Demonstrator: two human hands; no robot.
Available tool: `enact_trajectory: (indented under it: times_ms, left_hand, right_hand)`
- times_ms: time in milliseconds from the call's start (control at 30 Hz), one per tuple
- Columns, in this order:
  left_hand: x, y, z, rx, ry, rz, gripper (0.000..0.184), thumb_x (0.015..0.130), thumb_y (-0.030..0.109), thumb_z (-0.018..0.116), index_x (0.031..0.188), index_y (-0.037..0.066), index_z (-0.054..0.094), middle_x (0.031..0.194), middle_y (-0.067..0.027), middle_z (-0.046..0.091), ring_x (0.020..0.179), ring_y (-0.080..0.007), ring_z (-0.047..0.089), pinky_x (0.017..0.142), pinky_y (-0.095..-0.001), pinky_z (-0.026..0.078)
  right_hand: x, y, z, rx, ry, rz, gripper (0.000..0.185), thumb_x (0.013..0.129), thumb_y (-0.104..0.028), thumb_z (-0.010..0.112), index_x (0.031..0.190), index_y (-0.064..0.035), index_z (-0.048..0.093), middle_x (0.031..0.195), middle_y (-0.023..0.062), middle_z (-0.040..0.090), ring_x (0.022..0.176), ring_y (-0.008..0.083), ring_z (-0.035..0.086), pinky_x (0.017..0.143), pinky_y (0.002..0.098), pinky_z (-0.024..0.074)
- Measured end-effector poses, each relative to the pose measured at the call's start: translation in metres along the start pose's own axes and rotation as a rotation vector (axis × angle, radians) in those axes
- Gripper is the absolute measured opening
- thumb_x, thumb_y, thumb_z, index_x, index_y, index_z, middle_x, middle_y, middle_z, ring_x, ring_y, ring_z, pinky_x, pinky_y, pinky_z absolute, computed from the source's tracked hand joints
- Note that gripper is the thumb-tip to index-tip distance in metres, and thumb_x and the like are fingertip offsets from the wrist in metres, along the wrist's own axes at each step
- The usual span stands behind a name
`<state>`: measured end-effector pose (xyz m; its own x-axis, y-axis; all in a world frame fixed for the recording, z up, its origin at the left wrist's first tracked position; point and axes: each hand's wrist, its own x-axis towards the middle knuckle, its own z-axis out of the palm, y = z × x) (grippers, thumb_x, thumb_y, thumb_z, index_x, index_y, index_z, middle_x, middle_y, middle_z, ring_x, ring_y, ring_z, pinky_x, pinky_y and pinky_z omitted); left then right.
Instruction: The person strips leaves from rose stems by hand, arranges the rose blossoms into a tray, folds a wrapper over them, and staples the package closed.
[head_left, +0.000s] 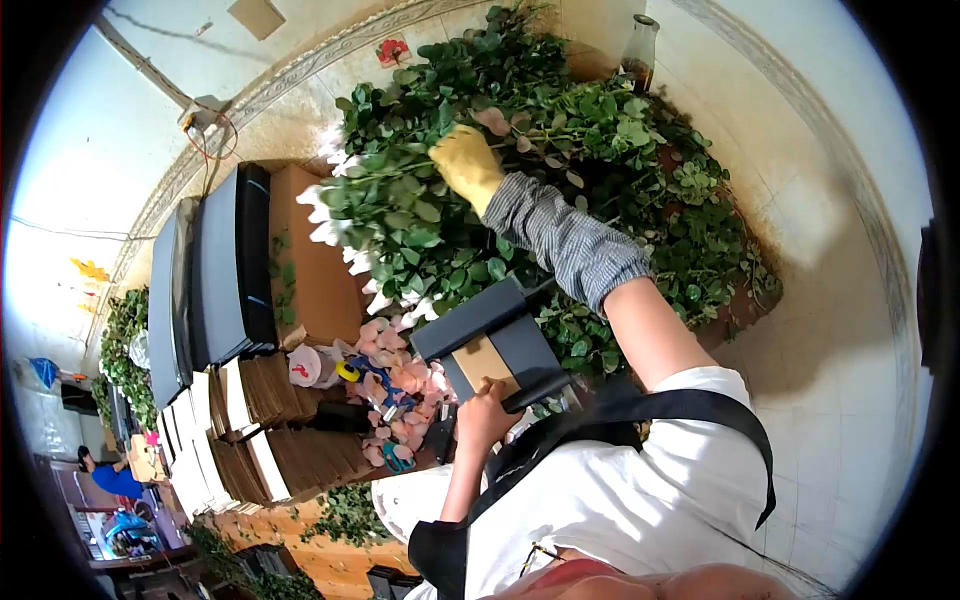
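My right hand (468,168), in a yellow glove with a striped sleeve above it, reaches into a big heap of leafy rose stems (410,205). Its fingers are curled round stems, partly hidden by leaves. White-covered flower heads (325,215) stick out at the heap's left side. Lower down, my bare left hand (483,415) grips the near end of a brown cardboard piece (485,362). That piece lies across a dark grey board or holder (525,350), which has a raised bar along its far edge.
Pink petals (400,375), teal-handled scissors (398,457) and a yellow tape roll (347,371) lie left of my left hand. Stacks of folded cardboard (300,465) and dark grey sheets (232,265) stand further left. A glass bottle (638,55) stands behind the heap. A person in blue (118,478) is far left.
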<state>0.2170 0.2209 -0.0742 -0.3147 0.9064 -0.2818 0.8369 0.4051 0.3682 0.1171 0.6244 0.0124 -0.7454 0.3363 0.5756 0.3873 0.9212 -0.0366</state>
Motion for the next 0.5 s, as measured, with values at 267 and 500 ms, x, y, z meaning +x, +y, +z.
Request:
enact_trajectory:
  times_ms: [267, 500]
  left_hand:
    - [-0.002, 0.001, 0.003, -0.008, 0.045, 0.004, 0.064, 0.073, 0.049, 0.079, 0.12, 0.008, 0.065, 0.121, -0.0159, 0.067, 0.089, -0.0349, 0.073, 0.075, -0.0434, 0.06]
    - [-0.002, -0.002, 0.005, 0.006, 0.023, -0.002, 0.066, 0.074, 0.051, 0.079, 0.12, 0.007, 0.065, 0.129, -0.017, 0.064, 0.089, -0.0343, 0.073, 0.075, -0.043, 0.06]
  right_hand:
    - [-0.053, 0.008, 0.041, -0.072, -0.194, 0.088, 0.05, 0.088, -0.015, 0.067, 0.136, -0.0101, 0.057, 0.132, 0.0102, 0.061, 0.127, 0.0284, 0.054, 0.111, 0.0426, 0.0377]
    - [-0.013, 0.032, -0.033, 0.189, -0.063, 0.101, 0.033, 0.083, -0.013, 0.07, 0.115, -0.0049, 0.067, 0.11, 0.0137, 0.069, 0.102, 0.0319, 0.065, 0.091, 0.044, 0.0511]
